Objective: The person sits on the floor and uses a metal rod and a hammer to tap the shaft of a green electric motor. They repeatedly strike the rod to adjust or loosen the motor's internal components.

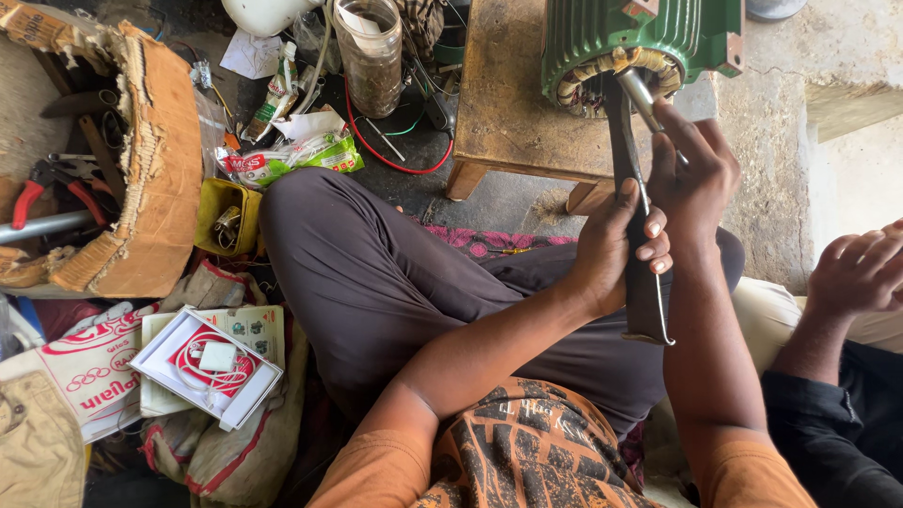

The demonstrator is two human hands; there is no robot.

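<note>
Motor: a green motor sits at the edge of a low wooden surface in front of me. Its open end faces me, and I can see the tan wire coils inside.

Tool: a long dark flat bar runs from my lap up to the motor's open end. Its long way points away from me, straight at the coils. The far tip touches or sits just inside the coil ring.

Left hand: my left hand is wrapped around the middle of the bar. The grip is closed tight on it, fingers curled round the front.

Right hand: my right hand is higher up, closer to the motor. Its grip is pressed together on a shiny metal rod that lies beside the bar and also points at the coils.

Which is nearer: the right hand is nearer the motor. The left hand is lower, nearer my knee.

Wire: a thin metal hook hangs by the bar's low end.

Beside me: another person's hand rests on a knee at my right. It touches none of my things.

Floor: a torn cardboard box with red-handled pliers is well apart on my left. A glass jar stands near the surface.
</note>
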